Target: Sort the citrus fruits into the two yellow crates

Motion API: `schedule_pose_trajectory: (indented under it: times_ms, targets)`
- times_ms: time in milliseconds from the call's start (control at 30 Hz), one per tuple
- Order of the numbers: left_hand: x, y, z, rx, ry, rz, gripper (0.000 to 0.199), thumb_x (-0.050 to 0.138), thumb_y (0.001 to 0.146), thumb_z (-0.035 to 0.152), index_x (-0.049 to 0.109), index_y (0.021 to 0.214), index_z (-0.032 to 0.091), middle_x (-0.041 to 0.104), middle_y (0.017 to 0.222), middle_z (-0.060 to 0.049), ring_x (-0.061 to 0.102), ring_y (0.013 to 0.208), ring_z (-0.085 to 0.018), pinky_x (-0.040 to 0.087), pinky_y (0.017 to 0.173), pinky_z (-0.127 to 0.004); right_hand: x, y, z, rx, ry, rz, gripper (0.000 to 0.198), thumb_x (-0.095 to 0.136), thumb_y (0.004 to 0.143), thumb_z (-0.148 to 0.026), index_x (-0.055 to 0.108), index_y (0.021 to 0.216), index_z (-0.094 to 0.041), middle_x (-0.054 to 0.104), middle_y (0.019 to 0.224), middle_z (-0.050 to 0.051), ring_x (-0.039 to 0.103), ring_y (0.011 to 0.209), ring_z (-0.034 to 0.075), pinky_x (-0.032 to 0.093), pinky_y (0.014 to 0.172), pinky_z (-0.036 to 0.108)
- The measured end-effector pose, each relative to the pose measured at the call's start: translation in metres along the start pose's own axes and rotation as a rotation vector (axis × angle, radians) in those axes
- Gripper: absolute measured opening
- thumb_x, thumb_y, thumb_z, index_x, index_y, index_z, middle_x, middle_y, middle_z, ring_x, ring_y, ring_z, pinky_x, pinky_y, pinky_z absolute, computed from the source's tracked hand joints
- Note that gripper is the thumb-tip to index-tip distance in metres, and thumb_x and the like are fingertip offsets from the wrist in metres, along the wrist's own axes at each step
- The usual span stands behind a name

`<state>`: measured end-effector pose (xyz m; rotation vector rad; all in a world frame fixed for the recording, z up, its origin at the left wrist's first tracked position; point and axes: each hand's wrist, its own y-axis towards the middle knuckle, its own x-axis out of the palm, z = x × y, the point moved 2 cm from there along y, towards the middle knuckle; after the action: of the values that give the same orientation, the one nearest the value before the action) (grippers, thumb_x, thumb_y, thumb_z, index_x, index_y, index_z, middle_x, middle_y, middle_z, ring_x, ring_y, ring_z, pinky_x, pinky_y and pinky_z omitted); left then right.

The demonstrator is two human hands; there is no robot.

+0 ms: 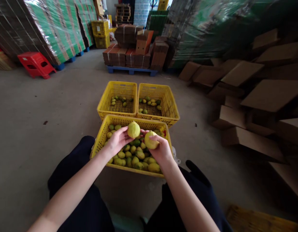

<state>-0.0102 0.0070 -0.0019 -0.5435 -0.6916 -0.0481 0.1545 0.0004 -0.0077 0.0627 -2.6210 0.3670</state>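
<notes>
My left hand (118,140) holds a yellow-green lemon (133,130) on its fingertips, with the fingers curved beneath and beside it. Another lemon (151,141), a little lower and to the right, is gripped in my right hand (162,150), the thumb across its top. Both hands hover close together over the near yellow crate (99,142). Many green and yellow lemons (135,161) fill the bottom of that crate; my hands and forearms hide part of them.
Behind the near crate stand a left yellow crate (105,100) and a right yellow crate (172,102), each with several lemons. A blue pallet (131,70) bears stacked cardboard. Cardboard boxes (243,73) lie along the right, and a red stool (35,62) stands at left.
</notes>
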Motion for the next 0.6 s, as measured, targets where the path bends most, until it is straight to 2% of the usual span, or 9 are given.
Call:
schedule_pose_trajectory:
  times_ms: [100, 200, 300, 400, 467, 500, 533, 600]
  targets:
    - [0.003, -0.002, 0.000, 0.028, 0.048, -0.089, 0.025, 0.063, 0.084, 0.031, 0.070, 0.096, 0.010, 0.072, 0.095, -0.013, 0.067, 0.085, -0.019, 0.053, 0.082, -0.029, 0.001, -0.002, -0.002, -0.038, -0.033, 0.022, 0.016, 0.062, 0.063, -0.031, 0.071, 0.073, -0.021, 0.074, 0.083, 0.005, 0.062, 0.063, 0.019, 0.051, 0.063, 0.035]
    - [0.005, -0.004, 0.001, 0.088, 0.111, -0.152, 0.030, 0.070, 0.078, 0.033, 0.070, 0.098, 0.011, 0.072, 0.098, -0.012, 0.068, 0.087, -0.020, 0.052, 0.085, -0.032, 0.004, -0.006, -0.003, -0.054, -0.048, 0.028, 0.020, 0.066, 0.066, -0.036, 0.070, 0.072, -0.018, 0.074, 0.083, 0.006, 0.057, 0.052, 0.015, 0.043, 0.048, 0.029]
    - [0.007, -0.005, 0.002, 0.111, 0.139, -0.157, 0.032, 0.073, 0.075, 0.035, 0.071, 0.095, 0.011, 0.072, 0.095, -0.011, 0.067, 0.092, -0.022, 0.051, 0.089, -0.035, 0.008, -0.011, -0.006, -0.075, -0.081, -0.015, 0.022, 0.066, 0.070, -0.036, 0.070, 0.083, -0.019, 0.075, 0.085, 0.006, 0.059, 0.051, 0.016, 0.041, 0.043, 0.027]
    - [0.006, -0.004, 0.002, 0.122, 0.149, -0.153, 0.032, 0.075, 0.073, 0.037, 0.071, 0.092, 0.011, 0.071, 0.093, -0.011, 0.066, 0.096, -0.024, 0.051, 0.091, -0.037, 0.010, -0.014, -0.008, -0.140, -0.169, -0.070, 0.024, 0.067, 0.070, -0.032, 0.071, 0.092, -0.024, 0.073, 0.102, 0.004, 0.066, 0.070, 0.021, 0.050, 0.053, 0.030]
    - [0.006, -0.003, 0.001, 0.142, 0.167, -0.166, 0.034, 0.077, 0.071, 0.038, 0.070, 0.091, 0.012, 0.071, 0.094, -0.010, 0.065, 0.096, -0.024, 0.050, 0.091, -0.038, 0.009, -0.015, -0.010, -0.244, -0.278, -0.094, 0.022, 0.068, 0.069, -0.028, 0.073, 0.090, -0.025, 0.069, 0.114, 0.003, 0.064, 0.096, 0.025, 0.053, 0.073, 0.034]
    - [0.005, -0.003, 0.001, 0.158, 0.186, -0.173, 0.035, 0.078, 0.071, 0.038, 0.070, 0.093, 0.013, 0.070, 0.096, -0.010, 0.065, 0.096, -0.024, 0.050, 0.091, -0.037, 0.008, -0.015, -0.010, -0.302, -0.340, -0.089, 0.022, 0.070, 0.068, -0.027, 0.074, 0.090, -0.026, 0.068, 0.117, 0.002, 0.060, 0.107, 0.026, 0.051, 0.083, 0.035]
    - [0.005, -0.003, 0.002, 0.183, 0.214, -0.178, 0.036, 0.079, 0.070, 0.037, 0.070, 0.096, 0.014, 0.070, 0.098, -0.009, 0.065, 0.097, -0.023, 0.049, 0.091, -0.036, 0.006, -0.014, -0.010, -0.351, -0.392, -0.070, 0.025, 0.071, 0.068, -0.026, 0.074, 0.092, -0.027, 0.067, 0.117, 0.001, 0.057, 0.112, 0.026, 0.047, 0.091, 0.036]
    - [0.005, -0.004, 0.003, 0.260, 0.304, -0.179, 0.039, 0.081, 0.067, 0.031, 0.069, 0.102, 0.018, 0.069, 0.103, -0.007, 0.063, 0.098, -0.021, 0.048, 0.092, -0.033, 0.002, -0.014, -0.010, -0.409, -0.446, 0.010, 0.035, 0.074, 0.067, -0.026, 0.072, 0.101, -0.029, 0.067, 0.111, 0.000, 0.058, 0.108, 0.025, 0.045, 0.095, 0.037]
